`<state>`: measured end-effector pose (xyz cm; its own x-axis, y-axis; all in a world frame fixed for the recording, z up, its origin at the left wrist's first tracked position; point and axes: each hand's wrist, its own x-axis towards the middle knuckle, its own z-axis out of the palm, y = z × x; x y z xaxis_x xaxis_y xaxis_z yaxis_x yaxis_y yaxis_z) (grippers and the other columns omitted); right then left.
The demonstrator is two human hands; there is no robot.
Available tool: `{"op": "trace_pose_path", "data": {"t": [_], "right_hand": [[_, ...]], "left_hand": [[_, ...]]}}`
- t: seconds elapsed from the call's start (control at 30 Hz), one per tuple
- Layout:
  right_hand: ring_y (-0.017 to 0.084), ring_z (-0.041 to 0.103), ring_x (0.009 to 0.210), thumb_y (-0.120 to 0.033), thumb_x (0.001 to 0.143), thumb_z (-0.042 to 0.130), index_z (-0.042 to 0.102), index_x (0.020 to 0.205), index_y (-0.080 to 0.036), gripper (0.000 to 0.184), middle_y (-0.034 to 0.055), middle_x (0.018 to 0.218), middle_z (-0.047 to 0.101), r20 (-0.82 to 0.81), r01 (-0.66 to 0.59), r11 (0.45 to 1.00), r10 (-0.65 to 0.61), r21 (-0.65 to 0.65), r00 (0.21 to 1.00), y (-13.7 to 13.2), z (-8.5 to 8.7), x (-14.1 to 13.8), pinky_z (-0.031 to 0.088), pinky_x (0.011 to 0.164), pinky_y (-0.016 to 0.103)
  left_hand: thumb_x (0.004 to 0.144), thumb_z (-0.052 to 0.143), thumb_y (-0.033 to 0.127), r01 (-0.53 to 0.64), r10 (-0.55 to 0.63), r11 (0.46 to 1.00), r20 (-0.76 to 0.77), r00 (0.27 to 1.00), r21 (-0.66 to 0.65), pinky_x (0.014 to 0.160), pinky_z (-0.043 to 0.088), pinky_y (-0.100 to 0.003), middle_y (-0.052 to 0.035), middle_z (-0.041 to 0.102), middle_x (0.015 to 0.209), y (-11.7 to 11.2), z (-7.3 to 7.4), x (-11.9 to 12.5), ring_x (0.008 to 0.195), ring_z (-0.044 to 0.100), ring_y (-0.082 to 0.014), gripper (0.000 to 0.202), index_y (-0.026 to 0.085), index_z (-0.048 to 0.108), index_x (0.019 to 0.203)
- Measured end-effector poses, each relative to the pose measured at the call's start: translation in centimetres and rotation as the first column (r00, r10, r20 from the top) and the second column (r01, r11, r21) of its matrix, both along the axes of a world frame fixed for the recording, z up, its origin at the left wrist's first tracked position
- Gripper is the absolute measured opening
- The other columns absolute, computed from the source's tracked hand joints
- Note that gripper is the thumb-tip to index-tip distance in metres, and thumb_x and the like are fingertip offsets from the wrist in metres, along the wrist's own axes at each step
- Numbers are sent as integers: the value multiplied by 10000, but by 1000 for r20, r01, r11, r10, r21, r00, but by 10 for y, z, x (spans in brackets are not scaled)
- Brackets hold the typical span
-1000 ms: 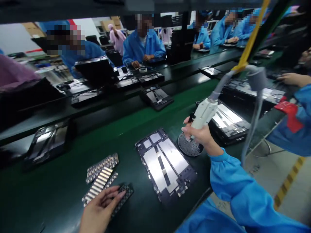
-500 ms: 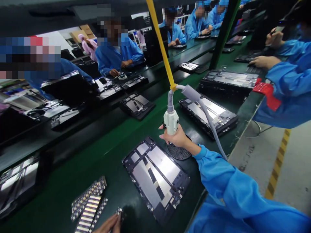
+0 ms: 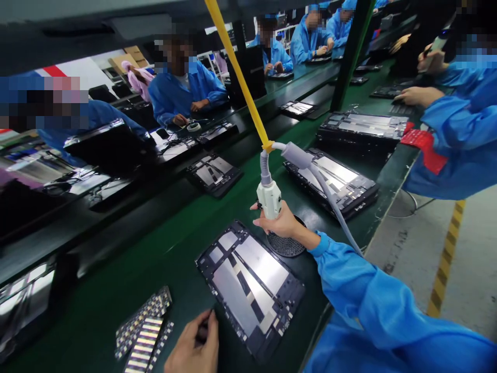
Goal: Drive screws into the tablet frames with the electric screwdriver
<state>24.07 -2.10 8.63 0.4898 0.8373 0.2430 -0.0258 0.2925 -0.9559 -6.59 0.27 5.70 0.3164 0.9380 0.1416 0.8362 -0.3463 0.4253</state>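
Observation:
My right hand point(image 3: 285, 223) is closed around a white electric screwdriver point(image 3: 269, 199), which hangs from a yellow strap point(image 3: 240, 72) and has a grey cable. Its tip is hidden by the hand. Close below lies an opened tablet point(image 3: 252, 282), its silver plates, dark flex strips and small boards showing. Beside the tablet's left edge, my left hand point(image 3: 196, 344) has thumb and fingertips pinched together; what they hold, if anything, I cannot make out. Patterned strips of small parts point(image 3: 143, 331) lie in a loose pile left of that hand.
A round black mesh dish point(image 3: 289, 243) sits behind my right wrist. Stacked tablets point(image 3: 334, 181) stand farther back at right, and another tablet point(image 3: 213, 173) lies across the green bench. At far left is one more tablet point(image 3: 27, 295). Co-workers in blue work along the line.
My left hand has come up and right from the bottom edge toward the tablet; the small part seen at its fingers no longer shows. My right hand keeps hold of the screwdriver, barely moved.

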Motion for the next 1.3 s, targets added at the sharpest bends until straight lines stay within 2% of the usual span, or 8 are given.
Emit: {"op": "trace_pose_path", "data": {"t": [0.17,0.33,0.43,0.53,0.63,0.73,0.93,1.3], "right_hand": [[95,477,351,-235,674,722,600,908,-163,273,-82,435,534,-13,14,996,-12,89,1000,-7,27,-18,414,403,249],[99,499,384,-241,699,709,583,946,-170,287,-80,465,539,-3,-194,979,195,69,981,3,47,-71,445,431,255],[102,489,390,-228,674,702,606,899,-164,253,-76,463,526,23,-296,955,296,-10,955,18,41,-99,443,432,263],[100,486,389,-225,654,698,621,893,-156,261,-81,467,513,37,-300,951,303,-77,952,31,27,-110,428,424,255],[101,489,387,-230,659,698,621,905,-154,269,-84,453,512,66,-285,951,294,-115,954,35,19,-110,430,439,255],[97,484,377,-229,667,701,612,903,-155,263,-81,451,526,93,-278,954,289,-113,953,31,22,-109,434,456,261],[103,504,367,-245,688,694,581,909,-169,260,-90,433,532,82,-243,970,244,-23,966,34,37,-124,448,473,272],[98,499,371,-239,720,677,557,949,-171,267,-98,435,537,115,-308,950,312,-52,943,49,24,-143,442,493,272]], "left_hand": [[742,536,448,-25,27,999,115,993,-24,536,467,-279,-14,644,597,10,-5,21,519,598,-172,294,194,682,765],[800,506,351,71,-66,997,224,972,-12,582,463,-273,-24,662,661,5,-5,35,572,599,-158,256,176,694,808],[837,515,377,52,-43,998,292,955,-21,564,465,-265,-23,667,692,1,-3,25,561,583,-145,295,161,699,918],[859,516,410,3,-3,1000,344,939,2,564,475,-269,-36,679,743,-2,-2,7,575,587,-146,332,154,692,975],[872,511,384,-14,-5,999,404,915,44,688,512,-290,-64,702,856,-3,-5,-7,729,645,-170,288,167,692,925],[881,500,368,-65,43,997,471,881,29,768,521,-309,-63,711,872,-5,-9,-11,792,669,-177,264,178,681,911],[885,484,353,-92,131,991,561,817,-97,665,531,-280,-34,704,751,-7,-16,-5,656,676,-157,281,163,638,1023],[864,426,202,-78,64,997,534,843,3,719,532,-281,-59,706,874,-8,-16,-8,725,670,-153,255,161,656,967]]}}
